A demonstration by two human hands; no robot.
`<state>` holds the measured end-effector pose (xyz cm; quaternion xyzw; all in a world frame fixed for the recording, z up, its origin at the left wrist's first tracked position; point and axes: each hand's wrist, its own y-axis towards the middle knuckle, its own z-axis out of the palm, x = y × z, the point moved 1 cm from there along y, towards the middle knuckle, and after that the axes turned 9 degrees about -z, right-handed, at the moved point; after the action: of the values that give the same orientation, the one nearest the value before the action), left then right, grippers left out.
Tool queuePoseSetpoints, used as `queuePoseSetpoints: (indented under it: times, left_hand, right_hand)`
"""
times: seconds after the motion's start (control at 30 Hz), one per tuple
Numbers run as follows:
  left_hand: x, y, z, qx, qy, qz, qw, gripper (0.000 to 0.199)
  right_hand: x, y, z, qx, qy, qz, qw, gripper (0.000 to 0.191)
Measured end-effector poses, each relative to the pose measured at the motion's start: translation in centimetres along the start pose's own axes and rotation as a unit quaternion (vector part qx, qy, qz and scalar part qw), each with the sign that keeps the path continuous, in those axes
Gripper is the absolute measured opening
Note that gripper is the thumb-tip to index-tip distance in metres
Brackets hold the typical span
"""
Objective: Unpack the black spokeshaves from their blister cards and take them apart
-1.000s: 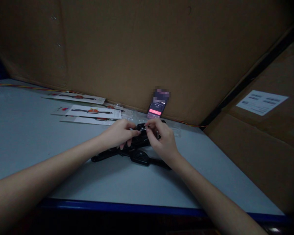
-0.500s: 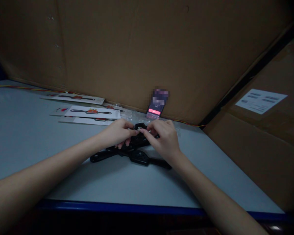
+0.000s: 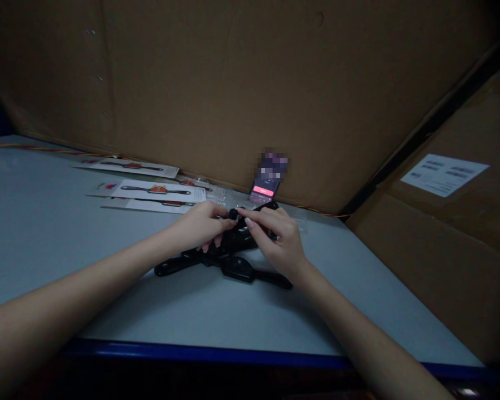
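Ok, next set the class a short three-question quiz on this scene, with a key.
1. True or false: the phone leans against the cardboard.
2. Fill the gap: from the wearer's view, the cards lie to the ____ of the black frame.
3. What do the left hand and right hand both touch? A: the phone. B: the black frame. C: the cards.

Key: 1 true; 2 left; 3 B.

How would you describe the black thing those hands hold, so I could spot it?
On the pale table, find the left hand and right hand meeting at the middle. Under them sits a black X-shaped plastic piece, dark and chunky, unlike the flat white printed cards behind it.
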<state>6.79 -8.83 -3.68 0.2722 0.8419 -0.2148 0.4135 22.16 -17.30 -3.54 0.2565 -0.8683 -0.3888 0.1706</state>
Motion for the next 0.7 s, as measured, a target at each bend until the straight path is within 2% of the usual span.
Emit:
queuePoseSetpoints:
  times: [0.23, 0.5, 0.7]
  left_hand:
    - [-0.38, -0.24, -0.05, 0.003, -0.01, -0.019, 1.0, 0.023]
    - [-0.53, -0.24, -0.29, 0.002, -0.025, -0.022, 0.999, 0.024]
    - [-0.51, -0.21, -0.29, 0.005, -0.028, -0.034, 0.999, 0.021]
  right_hand:
    - [-0.52, -0.07, -0.21, -0.01, -0.097, -0.028, 0.995, 0.019]
    - [-0.17, -0.19, -0.11, -0.008, -0.086, -0.061, 0.994, 0.022]
    - [-0.63, -0.25, 0.06, 0.025, -0.105, -0.075, 0.991, 0.022]
